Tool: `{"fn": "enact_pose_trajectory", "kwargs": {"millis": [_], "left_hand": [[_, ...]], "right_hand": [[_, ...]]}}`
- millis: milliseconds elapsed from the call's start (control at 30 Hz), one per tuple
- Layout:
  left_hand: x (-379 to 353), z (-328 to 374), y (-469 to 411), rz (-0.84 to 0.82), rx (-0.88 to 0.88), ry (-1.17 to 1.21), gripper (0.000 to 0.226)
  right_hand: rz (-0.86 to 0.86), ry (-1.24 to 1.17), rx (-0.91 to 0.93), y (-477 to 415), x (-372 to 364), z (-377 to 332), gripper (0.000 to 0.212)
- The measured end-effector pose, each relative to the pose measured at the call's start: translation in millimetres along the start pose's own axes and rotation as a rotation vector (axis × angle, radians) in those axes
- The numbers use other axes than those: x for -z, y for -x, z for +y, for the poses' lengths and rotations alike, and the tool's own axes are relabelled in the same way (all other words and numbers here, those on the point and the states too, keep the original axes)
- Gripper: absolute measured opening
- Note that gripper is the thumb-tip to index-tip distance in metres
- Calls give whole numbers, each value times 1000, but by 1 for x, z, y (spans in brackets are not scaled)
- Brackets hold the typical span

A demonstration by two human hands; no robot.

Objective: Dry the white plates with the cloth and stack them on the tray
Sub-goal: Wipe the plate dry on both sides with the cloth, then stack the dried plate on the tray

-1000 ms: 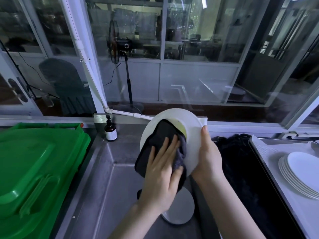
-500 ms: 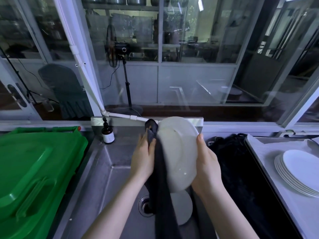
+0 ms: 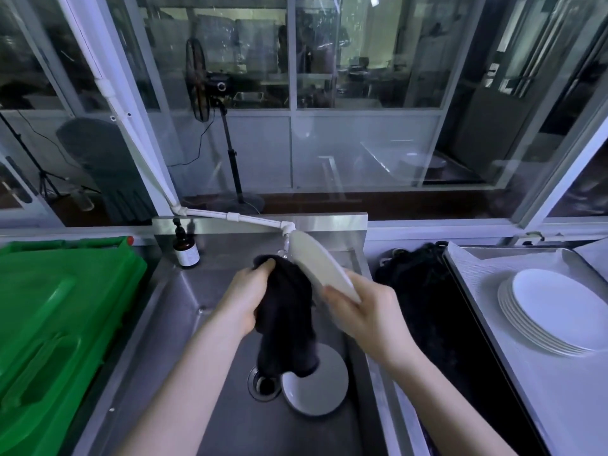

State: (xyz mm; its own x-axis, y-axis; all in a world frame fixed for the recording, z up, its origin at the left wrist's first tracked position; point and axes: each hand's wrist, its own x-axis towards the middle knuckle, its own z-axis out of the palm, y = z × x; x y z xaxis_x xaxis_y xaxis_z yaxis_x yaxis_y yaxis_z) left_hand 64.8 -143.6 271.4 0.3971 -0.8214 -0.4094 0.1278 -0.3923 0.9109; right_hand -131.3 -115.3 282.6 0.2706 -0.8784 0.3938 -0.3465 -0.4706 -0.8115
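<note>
While held over the sink (image 3: 184, 324), plate (image 3: 320, 269) nearly edge-on, long axis running far-left to near-right, right hand (image 3: 365, 315) gripping its near rim, left hand (image 3: 245, 299) clutching cloth (image 3: 286, 317) against its hidden underside, stack (image 3: 556, 311) on tray (image 3: 477, 258) at right.

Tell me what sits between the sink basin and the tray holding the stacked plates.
In the head view, a black cloth-like heap lies on the counter between the sink and the tray with the plate stack.

Left hand (image 3: 245, 299) clenched, right hand (image 3: 363, 312) pinching — both forearms reach forward, wrists close together.
</note>
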Motion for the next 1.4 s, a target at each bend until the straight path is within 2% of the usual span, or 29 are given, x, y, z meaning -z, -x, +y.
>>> {"fn": "enact_pose_trajectory", "kwargs": {"millis": [33,100,200,300,400,500,567,667,733,800,867,1000,1100,1200,1300,1400], "left_hand": [[-4,0,3,-70,61,122,30],[-8,-1,8,-190,110,242,40],[-12,-6,15,-320,117,220,53],[-19,-13,21,-310,133,138,49],[-31,-21,23,-258,132,122,42],[-42,-27,25,-186,99,161,34],[-46,-33,25,-172,101,194,35],[-54,-39,23,-231,137,230,29],[-65,-42,22,-266,136,229,26],[-78,-45,24,-288,124,220,25],[-91,-48,28,-321,115,208,26],[-116,-56,35,-400,96,170,34],[-136,-62,41,-468,49,111,30],[-158,-66,47,-546,24,31,41],[-182,-67,47,-680,102,5,48],[-212,-71,45,-768,174,-45,38]], "right_hand": [[-31,84,79,4,0,0,26],[-64,269,244,11,2,3,33],[-156,494,425,21,8,15,51],[-248,633,538,32,19,22,59],[-321,684,486,33,31,25,52],[-412,603,205,44,44,29,66],[-261,442,20,57,54,32,67],[243,419,-194,74,74,43,56],[398,283,-447,82,84,52,51],[417,6,-620,86,90,59,31],[469,-133,-677,91,96,59,17],[628,-310,-732,103,112,58,16],[712,-335,-739,109,132,56,22],[781,-379,-762,116,157,62,21],[807,-426,-827,125,184,78,20],[853,-467,-863,132,213,103,21]]}}
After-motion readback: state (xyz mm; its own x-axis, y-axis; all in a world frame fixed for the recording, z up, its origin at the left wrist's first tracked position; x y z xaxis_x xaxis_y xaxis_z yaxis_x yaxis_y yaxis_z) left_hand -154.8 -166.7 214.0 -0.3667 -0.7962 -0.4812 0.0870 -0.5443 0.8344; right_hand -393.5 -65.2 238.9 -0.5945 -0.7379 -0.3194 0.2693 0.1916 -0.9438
